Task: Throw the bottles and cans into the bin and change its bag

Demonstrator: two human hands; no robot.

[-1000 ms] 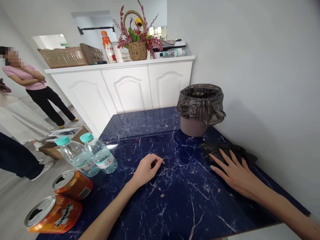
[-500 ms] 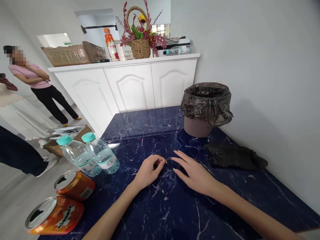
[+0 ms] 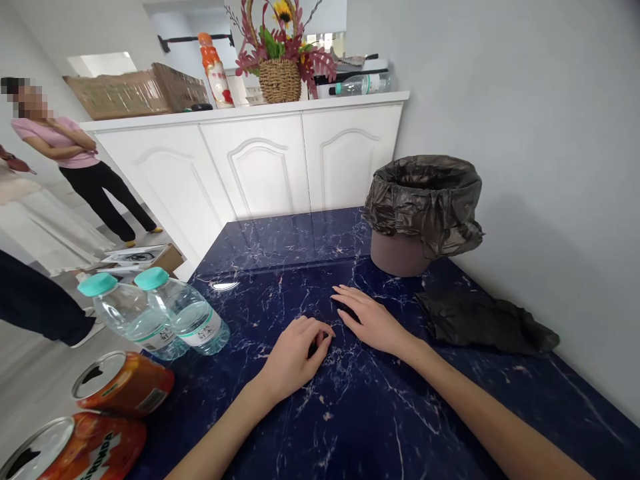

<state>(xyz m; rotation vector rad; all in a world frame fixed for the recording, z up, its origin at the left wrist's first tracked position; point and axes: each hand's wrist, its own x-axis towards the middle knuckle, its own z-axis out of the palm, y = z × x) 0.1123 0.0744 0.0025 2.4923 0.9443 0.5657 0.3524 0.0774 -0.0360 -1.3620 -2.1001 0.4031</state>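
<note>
My left hand (image 3: pixel 299 353) rests on the dark blue marbled table (image 3: pixel 320 427), its fingers curled and the thumb near the index fingertip, with no object visible between them. Just right of it, my right hand (image 3: pixel 370 320) lies on the tabletop with fingers spread and holds nothing. To the left stand two water bottles with teal caps, a nearer one (image 3: pixel 195 320) and another (image 3: pixel 133 320). Two opened orange cans, one (image 3: pixel 135 383) behind the other (image 3: pixel 107 447), stand at the lower left. A folded black bag (image 3: pixel 485 323) lies right of my right hand.
A bin lined with a black bag (image 3: pixel 425 207) stands at the table's back right, beside the wall. Behind the table is a white cabinet (image 3: pixel 265 167) bearing a flower basket (image 3: pixel 280 80), a cardboard box (image 3: pixel 120 93) and bottles. People stand at the left, one in a pink shirt (image 3: pixel 57 140).
The view has shifted closer, so the bottles and cans appear further left and the bin larger. My right hand has moved slightly forward and its fingers are a little closer together.
</note>
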